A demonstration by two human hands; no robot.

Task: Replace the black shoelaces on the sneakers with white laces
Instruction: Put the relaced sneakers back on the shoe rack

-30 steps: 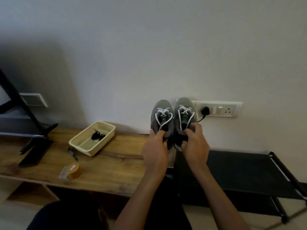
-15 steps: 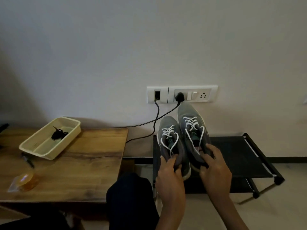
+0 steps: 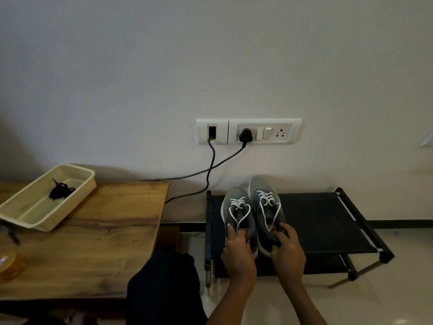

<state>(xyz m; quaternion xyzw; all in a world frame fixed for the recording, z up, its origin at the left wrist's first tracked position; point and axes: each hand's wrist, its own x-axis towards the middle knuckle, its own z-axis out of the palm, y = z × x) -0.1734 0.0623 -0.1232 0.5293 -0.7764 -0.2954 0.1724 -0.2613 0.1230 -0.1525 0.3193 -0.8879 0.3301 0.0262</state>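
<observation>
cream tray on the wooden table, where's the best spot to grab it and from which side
Grip the cream tray by its long raised rim nearest the table's free edge, coming from the right and above. The walls are thin and upright, and the black laces lie mid-tray, clear of the fingers.

Two grey sneakers side by side over black rack top, toes toward wall. Left sneaker — white lace threaded, loose ends looping toward heel, heel in my left grip. Right sneaker — white-laced too, set slightly further forward, heel in my right grip. Black laces bundled in cream tray on worktop, well apart.
</observation>
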